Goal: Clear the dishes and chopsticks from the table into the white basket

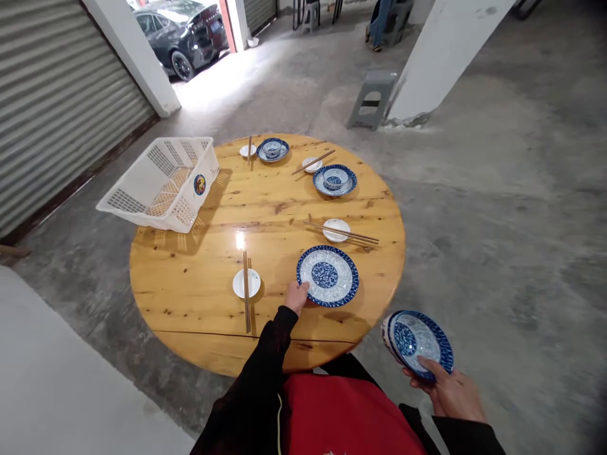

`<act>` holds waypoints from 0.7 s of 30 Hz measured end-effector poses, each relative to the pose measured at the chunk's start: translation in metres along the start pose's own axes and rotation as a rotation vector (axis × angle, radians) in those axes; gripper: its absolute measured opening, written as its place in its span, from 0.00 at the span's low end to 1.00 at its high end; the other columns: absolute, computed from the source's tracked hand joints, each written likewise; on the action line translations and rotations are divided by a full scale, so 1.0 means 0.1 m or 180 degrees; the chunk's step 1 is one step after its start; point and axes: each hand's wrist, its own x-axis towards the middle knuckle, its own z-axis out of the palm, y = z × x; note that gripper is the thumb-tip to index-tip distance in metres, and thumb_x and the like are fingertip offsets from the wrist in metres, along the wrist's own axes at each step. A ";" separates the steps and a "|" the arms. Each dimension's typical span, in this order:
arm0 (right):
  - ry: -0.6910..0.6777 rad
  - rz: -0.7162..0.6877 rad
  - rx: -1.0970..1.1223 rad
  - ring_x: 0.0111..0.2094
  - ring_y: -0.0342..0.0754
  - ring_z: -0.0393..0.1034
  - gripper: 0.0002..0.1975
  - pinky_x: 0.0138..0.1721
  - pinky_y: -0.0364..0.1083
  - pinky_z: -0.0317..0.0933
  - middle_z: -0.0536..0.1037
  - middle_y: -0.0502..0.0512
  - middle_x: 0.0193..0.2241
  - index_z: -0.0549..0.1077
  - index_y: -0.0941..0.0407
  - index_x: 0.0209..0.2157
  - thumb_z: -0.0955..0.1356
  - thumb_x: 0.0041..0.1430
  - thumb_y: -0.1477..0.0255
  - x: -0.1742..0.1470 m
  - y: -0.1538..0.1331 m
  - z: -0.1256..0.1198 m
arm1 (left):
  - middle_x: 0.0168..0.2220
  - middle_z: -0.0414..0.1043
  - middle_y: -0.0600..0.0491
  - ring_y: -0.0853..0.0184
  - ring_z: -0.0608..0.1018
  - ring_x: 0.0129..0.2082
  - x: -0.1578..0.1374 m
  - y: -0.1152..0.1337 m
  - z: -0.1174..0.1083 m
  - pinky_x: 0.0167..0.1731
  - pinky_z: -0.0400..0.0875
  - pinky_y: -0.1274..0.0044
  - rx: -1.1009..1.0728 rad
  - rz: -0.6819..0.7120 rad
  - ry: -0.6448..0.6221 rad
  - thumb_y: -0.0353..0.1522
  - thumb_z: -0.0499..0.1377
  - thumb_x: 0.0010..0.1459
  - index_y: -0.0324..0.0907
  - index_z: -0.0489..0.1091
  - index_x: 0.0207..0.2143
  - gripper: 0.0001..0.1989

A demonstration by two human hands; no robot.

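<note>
My left hand (297, 297) pinches the near-left rim of a blue-and-white plate (327, 276), thumb on top, over the near right part of the table. Out past the table's right edge, my right hand (450, 388) grips a tilted stack of blue-patterned dishes (420, 344), a plate on top and what look like bowls beneath, thumb inside the rim. Left of my left hand, a small white dish (246, 284) has chopsticks (246, 303) across it. Beyond the held plate lies another white dish (336, 230), also with chopsticks (351, 234) over it.
The round wooden table (208, 303) carries a white plastic basket (165, 183) at its left edge. Two place settings with a bowl on a plate (334, 180) stand toward the far side. A grey stool (373, 98) and a white pillar (441, 57) are behind.
</note>
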 end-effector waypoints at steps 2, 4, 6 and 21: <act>0.0058 0.0062 0.0012 0.18 0.56 0.72 0.21 0.14 0.47 0.63 0.75 0.56 0.18 0.70 0.57 0.26 0.76 0.24 0.68 -0.04 0.02 0.00 | 0.17 0.49 0.60 0.72 0.54 0.24 -0.14 -0.03 -0.11 0.26 0.53 0.77 -0.0010 0.0052 -0.0095 0.40 0.63 0.52 0.45 0.52 0.16 0.23; 0.0114 0.0088 0.0006 0.18 0.57 0.72 0.20 0.14 0.48 0.63 0.75 0.56 0.18 0.71 0.57 0.26 0.76 0.25 0.67 -0.04 0.01 0.01 | 0.18 0.49 0.60 0.71 0.53 0.25 -0.28 -0.04 -0.20 0.26 0.51 0.77 -0.0059 0.0143 -0.0220 0.45 0.64 0.50 0.46 0.52 0.17 0.25; 0.0050 0.0086 0.0028 0.18 0.56 0.72 0.19 0.14 0.48 0.64 0.75 0.55 0.18 0.70 0.56 0.25 0.76 0.26 0.67 0.00 -0.04 0.03 | 0.18 0.50 0.59 0.71 0.53 0.25 -0.41 -0.05 -0.25 0.26 0.50 0.76 -0.0124 0.0224 -0.0355 0.48 0.64 0.48 0.46 0.52 0.18 0.25; -0.0527 -0.0426 -0.0507 0.15 0.50 0.67 0.18 0.19 0.49 0.65 0.75 0.55 0.17 0.72 0.57 0.23 0.75 0.37 0.58 1.72 -1.29 -0.81 | 0.20 0.65 0.55 0.71 0.62 0.23 -0.80 0.24 1.66 0.25 0.58 0.78 -0.0892 -0.0133 0.0255 0.53 0.71 0.40 0.39 0.68 0.20 0.28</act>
